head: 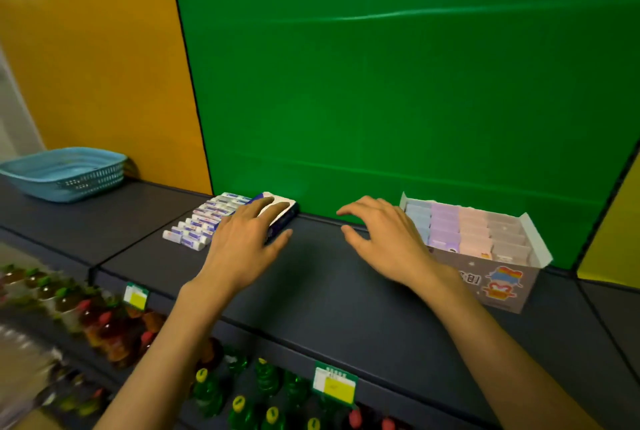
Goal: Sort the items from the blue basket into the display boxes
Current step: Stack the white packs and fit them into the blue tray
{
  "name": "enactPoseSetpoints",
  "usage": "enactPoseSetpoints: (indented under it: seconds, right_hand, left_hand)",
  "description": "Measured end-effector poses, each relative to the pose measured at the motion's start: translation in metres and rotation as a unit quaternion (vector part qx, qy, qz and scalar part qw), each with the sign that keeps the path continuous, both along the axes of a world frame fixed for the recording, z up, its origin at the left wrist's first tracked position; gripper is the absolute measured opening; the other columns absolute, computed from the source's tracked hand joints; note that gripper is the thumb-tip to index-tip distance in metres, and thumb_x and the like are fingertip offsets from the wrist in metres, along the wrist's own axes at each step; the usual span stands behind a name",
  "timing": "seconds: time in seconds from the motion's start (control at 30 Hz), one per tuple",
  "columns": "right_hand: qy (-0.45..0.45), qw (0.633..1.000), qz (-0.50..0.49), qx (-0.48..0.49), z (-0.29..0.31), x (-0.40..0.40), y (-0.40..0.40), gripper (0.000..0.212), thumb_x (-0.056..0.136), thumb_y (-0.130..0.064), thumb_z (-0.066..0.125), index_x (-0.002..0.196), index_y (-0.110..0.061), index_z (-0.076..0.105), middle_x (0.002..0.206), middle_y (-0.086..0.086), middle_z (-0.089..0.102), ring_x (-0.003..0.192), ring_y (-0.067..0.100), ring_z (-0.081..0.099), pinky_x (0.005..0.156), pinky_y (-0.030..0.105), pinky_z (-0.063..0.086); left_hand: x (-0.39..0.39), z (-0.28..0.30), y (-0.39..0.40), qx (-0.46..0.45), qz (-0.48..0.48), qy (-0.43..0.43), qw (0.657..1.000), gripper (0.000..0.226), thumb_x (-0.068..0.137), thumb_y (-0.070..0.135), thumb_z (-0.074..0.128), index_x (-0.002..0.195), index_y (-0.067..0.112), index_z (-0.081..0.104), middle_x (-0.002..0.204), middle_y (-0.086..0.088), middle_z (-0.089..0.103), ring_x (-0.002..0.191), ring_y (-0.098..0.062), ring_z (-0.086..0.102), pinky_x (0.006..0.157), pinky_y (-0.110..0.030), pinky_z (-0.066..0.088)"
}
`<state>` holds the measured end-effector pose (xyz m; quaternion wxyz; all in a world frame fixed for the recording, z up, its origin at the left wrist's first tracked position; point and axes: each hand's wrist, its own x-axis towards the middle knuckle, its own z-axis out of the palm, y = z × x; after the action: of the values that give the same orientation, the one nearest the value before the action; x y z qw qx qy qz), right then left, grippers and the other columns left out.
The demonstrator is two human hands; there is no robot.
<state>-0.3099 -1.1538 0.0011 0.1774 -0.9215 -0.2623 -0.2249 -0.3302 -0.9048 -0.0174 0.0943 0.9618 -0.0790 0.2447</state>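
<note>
Head view, looking down at my two bare hands over a dark, matte shelf top (318, 277) backed by a smooth green panel (398, 83). My left hand (242, 239) lies with straight, spread fingers, fingertips resting on a flat white and navy display box (284, 211) at centre frame; its grip is wide and holds nothing. Small white rectangular packets (204, 221) with blue labels fill that box in neat rows, just left of my fingers. My right hand (384, 239) hovers with loosely spread fingers, grip wide, empty, just beside a grey cardboard display box (498, 280) at right. That box holds pastel packets (464, 232) in blue, purple, pink and grey columns. A blue plastic basket (64, 175) with lattice sides sits upper left, well apart from both hands.
</note>
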Motion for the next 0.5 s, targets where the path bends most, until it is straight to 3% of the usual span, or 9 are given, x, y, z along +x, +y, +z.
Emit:
enactPoseSetpoints:
  seconds: [0.5]
  right_hand:
    - [0.028,0.997,-0.065,-0.005,-0.011,-0.014,0.178,0.031,0.098,-0.031,0.055,0.128,-0.027,0.062,0.126,-0.004,0.06,0.113,0.02,0.056,0.092,0.036,0.043]
  left_hand:
    - [-0.021,-0.014,0.21,0.037,0.02,-0.003,0.999,0.053,0.099,0.055,0.038,0.148,0.036,0.04,0.151,0.004,0.044,0.134,-0.021,0.045,0.101,-0.043,0.04]
